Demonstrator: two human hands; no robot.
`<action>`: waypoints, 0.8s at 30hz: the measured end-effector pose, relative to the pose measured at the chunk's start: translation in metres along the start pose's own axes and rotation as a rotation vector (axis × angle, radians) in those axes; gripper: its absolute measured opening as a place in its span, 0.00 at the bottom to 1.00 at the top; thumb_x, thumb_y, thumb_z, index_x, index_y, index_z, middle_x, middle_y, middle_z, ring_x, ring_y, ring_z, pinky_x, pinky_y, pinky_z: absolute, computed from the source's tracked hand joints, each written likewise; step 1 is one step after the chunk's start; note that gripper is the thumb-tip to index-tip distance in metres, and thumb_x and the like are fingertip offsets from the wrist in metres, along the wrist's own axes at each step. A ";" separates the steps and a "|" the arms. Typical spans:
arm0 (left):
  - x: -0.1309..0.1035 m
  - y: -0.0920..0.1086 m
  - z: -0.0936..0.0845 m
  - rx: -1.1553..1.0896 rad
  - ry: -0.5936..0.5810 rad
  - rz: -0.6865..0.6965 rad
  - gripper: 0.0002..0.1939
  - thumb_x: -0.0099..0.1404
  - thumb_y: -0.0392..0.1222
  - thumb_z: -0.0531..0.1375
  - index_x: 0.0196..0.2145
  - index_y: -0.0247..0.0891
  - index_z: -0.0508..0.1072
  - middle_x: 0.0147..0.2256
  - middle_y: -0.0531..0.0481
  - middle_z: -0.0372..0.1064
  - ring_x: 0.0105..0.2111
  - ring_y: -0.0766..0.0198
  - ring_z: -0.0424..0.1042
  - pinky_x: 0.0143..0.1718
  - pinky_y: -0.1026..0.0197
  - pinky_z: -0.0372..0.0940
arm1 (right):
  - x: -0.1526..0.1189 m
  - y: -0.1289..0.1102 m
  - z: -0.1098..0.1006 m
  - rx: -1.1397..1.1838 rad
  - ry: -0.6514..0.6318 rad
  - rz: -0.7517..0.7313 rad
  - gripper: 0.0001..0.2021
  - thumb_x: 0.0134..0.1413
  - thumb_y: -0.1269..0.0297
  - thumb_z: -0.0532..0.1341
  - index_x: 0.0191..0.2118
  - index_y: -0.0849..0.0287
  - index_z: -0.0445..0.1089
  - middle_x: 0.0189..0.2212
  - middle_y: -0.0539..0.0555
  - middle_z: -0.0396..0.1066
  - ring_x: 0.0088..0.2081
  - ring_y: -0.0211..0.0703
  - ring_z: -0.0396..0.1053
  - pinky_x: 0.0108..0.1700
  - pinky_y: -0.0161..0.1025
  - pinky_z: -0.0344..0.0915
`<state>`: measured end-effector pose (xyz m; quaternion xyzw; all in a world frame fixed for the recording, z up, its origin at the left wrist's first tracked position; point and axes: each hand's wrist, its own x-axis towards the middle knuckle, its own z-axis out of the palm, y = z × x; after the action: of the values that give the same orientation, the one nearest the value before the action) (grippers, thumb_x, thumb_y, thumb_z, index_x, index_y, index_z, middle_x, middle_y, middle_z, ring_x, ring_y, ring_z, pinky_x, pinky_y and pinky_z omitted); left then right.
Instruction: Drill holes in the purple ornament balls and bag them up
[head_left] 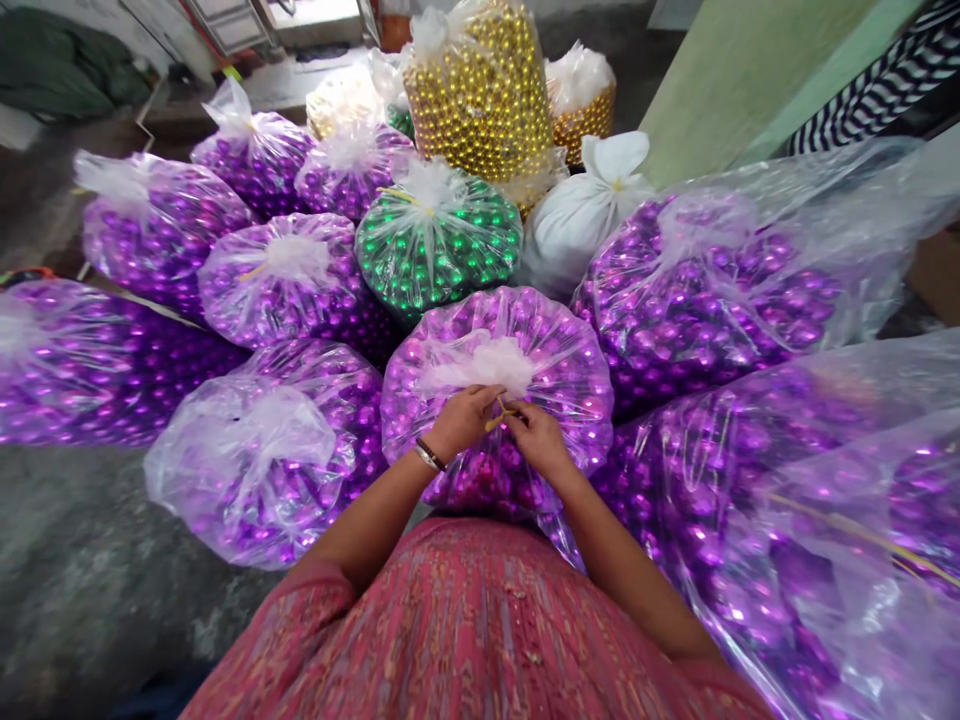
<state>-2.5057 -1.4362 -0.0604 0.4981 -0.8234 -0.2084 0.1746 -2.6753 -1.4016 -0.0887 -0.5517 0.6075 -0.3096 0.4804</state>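
A clear plastic bag of shiny purple balls (427, 345) stands upright right in front of me, its gathered white top (499, 362) just beyond my fingers. Between my hands is a thin yellow tie (501, 412) at the neck of this bag. My left hand (466, 415), with bracelets at the wrist, pinches one part of the tie. My right hand (534, 435) is closed on the other side of it, fingertips almost touching the left ones. How the tie runs under my fingers is hidden.
Several bags of purple balls (285, 280) crowd both sides. Behind are a green-ball bag (442, 245), a tall gold-ball bag (480, 95) and a white sack (577, 225). A pale green pillar (720, 80) rises at the back right. Grey floor (82, 560) shows at the left.
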 end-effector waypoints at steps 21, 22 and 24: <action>0.010 -0.015 0.036 0.021 0.076 0.203 0.19 0.65 0.30 0.60 0.54 0.34 0.76 0.45 0.39 0.77 0.46 0.55 0.76 0.50 0.53 0.72 | -0.014 0.010 0.004 0.057 0.151 -0.216 0.29 0.65 0.43 0.53 0.52 0.66 0.72 0.52 0.59 0.72 0.56 0.35 0.70 0.64 0.43 0.71; 0.010 -0.014 0.035 0.008 0.059 0.196 0.18 0.66 0.31 0.60 0.53 0.35 0.77 0.46 0.39 0.77 0.46 0.55 0.76 0.51 0.53 0.71 | -0.013 0.010 0.003 0.039 0.154 -0.235 0.28 0.65 0.43 0.54 0.51 0.66 0.72 0.51 0.59 0.72 0.55 0.35 0.71 0.64 0.43 0.71; 0.012 -0.014 0.032 -0.041 0.006 0.158 0.14 0.68 0.32 0.58 0.49 0.35 0.78 0.44 0.39 0.78 0.45 0.56 0.76 0.51 0.53 0.71 | -0.008 0.011 0.002 -0.010 0.165 -0.269 0.27 0.65 0.44 0.55 0.52 0.65 0.71 0.52 0.59 0.71 0.56 0.35 0.70 0.65 0.44 0.70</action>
<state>-2.5158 -1.4471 -0.0938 0.4287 -0.8551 -0.2094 0.2031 -2.6782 -1.3912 -0.0978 -0.6030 0.5672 -0.4124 0.3803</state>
